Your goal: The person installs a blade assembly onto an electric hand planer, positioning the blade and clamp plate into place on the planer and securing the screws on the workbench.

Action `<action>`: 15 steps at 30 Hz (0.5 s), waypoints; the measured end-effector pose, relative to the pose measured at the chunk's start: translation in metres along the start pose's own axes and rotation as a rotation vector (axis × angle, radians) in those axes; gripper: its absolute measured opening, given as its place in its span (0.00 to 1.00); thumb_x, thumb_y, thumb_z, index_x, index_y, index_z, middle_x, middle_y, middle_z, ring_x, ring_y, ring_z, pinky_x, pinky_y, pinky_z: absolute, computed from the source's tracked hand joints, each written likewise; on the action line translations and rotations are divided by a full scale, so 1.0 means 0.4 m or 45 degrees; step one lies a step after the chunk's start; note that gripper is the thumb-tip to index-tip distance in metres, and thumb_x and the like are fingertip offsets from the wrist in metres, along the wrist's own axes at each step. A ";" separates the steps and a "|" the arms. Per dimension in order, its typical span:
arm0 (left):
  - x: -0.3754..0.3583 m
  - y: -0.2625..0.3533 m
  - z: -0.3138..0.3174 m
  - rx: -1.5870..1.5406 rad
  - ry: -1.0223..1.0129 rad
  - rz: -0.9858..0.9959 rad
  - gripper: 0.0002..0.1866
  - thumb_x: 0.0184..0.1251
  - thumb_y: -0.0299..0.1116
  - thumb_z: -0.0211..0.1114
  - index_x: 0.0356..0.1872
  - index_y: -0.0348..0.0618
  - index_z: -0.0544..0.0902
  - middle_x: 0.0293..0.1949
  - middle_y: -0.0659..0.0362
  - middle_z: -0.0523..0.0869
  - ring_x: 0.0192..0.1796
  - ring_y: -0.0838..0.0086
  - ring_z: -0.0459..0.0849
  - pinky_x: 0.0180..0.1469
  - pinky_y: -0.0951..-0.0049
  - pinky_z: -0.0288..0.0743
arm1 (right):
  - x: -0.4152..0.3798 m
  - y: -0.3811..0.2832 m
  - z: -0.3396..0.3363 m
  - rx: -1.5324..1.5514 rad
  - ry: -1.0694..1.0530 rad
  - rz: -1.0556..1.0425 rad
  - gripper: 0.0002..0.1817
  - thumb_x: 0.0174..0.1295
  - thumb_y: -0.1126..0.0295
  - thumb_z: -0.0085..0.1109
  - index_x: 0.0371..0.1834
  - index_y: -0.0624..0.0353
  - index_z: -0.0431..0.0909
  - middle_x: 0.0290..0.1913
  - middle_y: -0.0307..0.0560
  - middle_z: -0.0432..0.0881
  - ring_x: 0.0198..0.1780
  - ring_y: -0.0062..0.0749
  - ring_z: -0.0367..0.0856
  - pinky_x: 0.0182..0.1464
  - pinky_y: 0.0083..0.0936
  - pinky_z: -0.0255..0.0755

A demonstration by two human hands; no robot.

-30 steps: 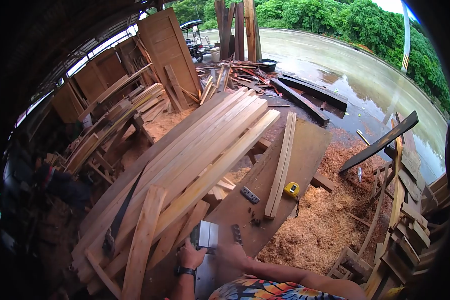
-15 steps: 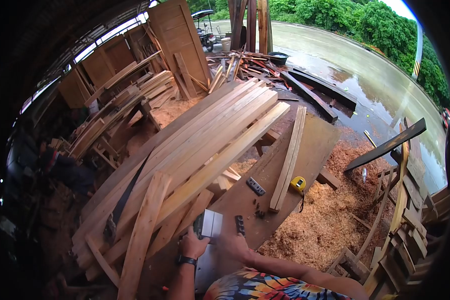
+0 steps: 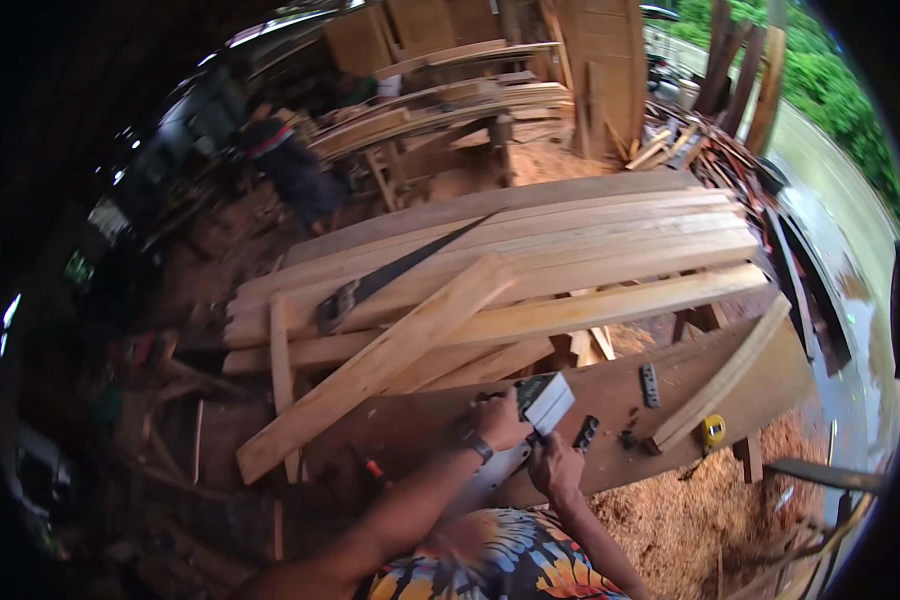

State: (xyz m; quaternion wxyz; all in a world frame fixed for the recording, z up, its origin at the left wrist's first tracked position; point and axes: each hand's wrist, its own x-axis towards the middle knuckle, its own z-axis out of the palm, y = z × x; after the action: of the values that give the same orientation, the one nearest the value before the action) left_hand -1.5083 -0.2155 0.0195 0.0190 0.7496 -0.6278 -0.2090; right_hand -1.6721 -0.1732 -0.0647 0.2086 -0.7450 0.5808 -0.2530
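Hands both on a metal block plane [image 3: 542, 402], sitting on a wide brown plank [image 3: 610, 400] used as bench. L hand [image 3: 500, 420], w/ dark wristwatch [image 3: 478, 446], is curled around the plane's near-left side, fingers closed on its dark body. R hand [image 3: 553, 468] sits just below the plane, fingers bent & pressed to its lower edge; grip partly hidden, so can't tell how tight. Plane: boxy, pale grey flat top face, darker sides, smooth metal.

Just R of the R hand: small black piece [image 3: 585, 432] flat on plank. Further R: grey metal plate w/ holes [image 3: 650, 385], then a pale wood strip [image 3: 725, 375] lying diagonally, & a yellow tape measure [image 3: 712, 430] at plank edge. Above the hands: stack of long pale sawn boards [image 3: 530, 250], rough-edged, w/ a handsaw [image 3: 395, 270] lying across them, dark blade, worn handle. Sawdust [image 3: 710, 510], reddish, loose, piled below-right of the hands.
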 end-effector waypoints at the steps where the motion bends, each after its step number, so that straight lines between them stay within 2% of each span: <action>1: 0.004 -0.005 0.009 -0.007 0.017 -0.008 0.40 0.53 0.52 0.69 0.65 0.39 0.74 0.52 0.36 0.88 0.57 0.39 0.86 0.65 0.39 0.72 | 0.000 -0.008 -0.006 0.034 0.103 -0.068 0.10 0.66 0.63 0.59 0.35 0.57 0.75 0.27 0.60 0.86 0.32 0.60 0.86 0.40 0.53 0.76; 5: 0.008 -0.008 0.021 -0.014 -0.002 -0.018 0.42 0.51 0.49 0.70 0.67 0.38 0.70 0.51 0.39 0.89 0.56 0.44 0.87 0.66 0.37 0.68 | 0.015 0.014 0.016 -0.088 -0.045 -0.012 0.11 0.67 0.61 0.59 0.33 0.58 0.76 0.27 0.61 0.85 0.32 0.62 0.86 0.40 0.54 0.76; 10: 0.000 -0.004 0.011 -0.023 0.068 0.017 0.38 0.48 0.47 0.71 0.62 0.39 0.75 0.46 0.41 0.91 0.51 0.42 0.88 0.58 0.39 0.76 | 0.016 -0.010 -0.008 0.027 0.045 -0.024 0.12 0.69 0.60 0.58 0.36 0.58 0.78 0.29 0.64 0.86 0.34 0.66 0.86 0.40 0.57 0.78; 12: 0.013 -0.010 0.041 -0.092 0.099 0.032 0.37 0.47 0.45 0.72 0.60 0.37 0.75 0.44 0.41 0.90 0.48 0.43 0.89 0.58 0.36 0.74 | 0.015 0.034 0.030 -0.073 -0.003 -0.037 0.13 0.69 0.59 0.58 0.36 0.59 0.79 0.29 0.65 0.86 0.33 0.67 0.86 0.37 0.56 0.78; 14: 0.016 -0.008 0.052 -0.148 0.125 0.019 0.36 0.47 0.42 0.73 0.60 0.36 0.75 0.42 0.40 0.90 0.47 0.44 0.89 0.58 0.33 0.72 | 0.017 0.010 0.009 -0.043 -0.079 0.106 0.13 0.70 0.59 0.58 0.36 0.59 0.79 0.29 0.65 0.86 0.34 0.69 0.85 0.37 0.56 0.77; 15: 0.022 -0.011 0.061 -0.154 0.139 0.019 0.36 0.48 0.41 0.72 0.60 0.35 0.75 0.42 0.40 0.90 0.47 0.44 0.89 0.58 0.33 0.71 | 0.020 0.031 0.020 -0.086 -0.085 0.078 0.13 0.70 0.59 0.58 0.37 0.59 0.79 0.28 0.65 0.85 0.34 0.68 0.85 0.37 0.57 0.76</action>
State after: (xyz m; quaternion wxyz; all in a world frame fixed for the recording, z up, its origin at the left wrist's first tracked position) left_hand -1.5114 -0.2173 -0.0064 0.1002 0.7526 -0.6176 -0.2053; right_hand -1.6750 -0.1838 -0.0775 0.2103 -0.7416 0.6042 -0.2016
